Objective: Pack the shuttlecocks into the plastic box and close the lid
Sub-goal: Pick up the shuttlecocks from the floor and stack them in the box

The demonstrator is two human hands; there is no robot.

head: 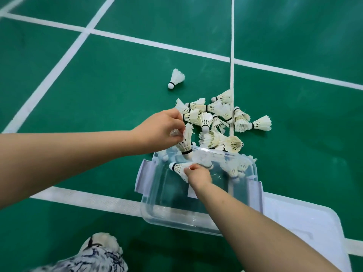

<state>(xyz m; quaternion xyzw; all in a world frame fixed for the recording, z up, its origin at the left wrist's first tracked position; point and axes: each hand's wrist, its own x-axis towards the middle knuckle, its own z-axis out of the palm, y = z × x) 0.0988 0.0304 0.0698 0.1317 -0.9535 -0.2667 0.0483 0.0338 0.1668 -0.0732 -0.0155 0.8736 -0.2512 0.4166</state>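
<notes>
The green court floor (98, 75) fills your view, crossed by white lines (59, 61), one of which runs under the plastic box (157, 216) in front of you. The lid (306, 222) lies flat on the floor at your lower right, just beside the box and off it. The box is clear, stands open, and has pale latches (143, 173) hanging out at both sides. A patterned fabric (94, 256) shows at the bottom left. Beyond the far rim of the box a loose pile of shuttlecocks (216, 118) lies tangled on the floor, its nearest ones touching the rim and crowding that edge. A few shuttlecocks (235, 167) already rest in the far right corner of the box. Your left hand (159, 130) hangs over the far left corner, fingers curled round the feathers of a shuttlecock (185, 142), cork pointing down at the rim; something blurred sits by its fingertips and you cannot tell what it is. Your right hand (198, 174) reaches inside the box and pinches the skirt of a sideways shuttlecock (179, 168), cork to the left. One lone shuttlecock (176, 78) lies well apart, beyond the pile.
</notes>
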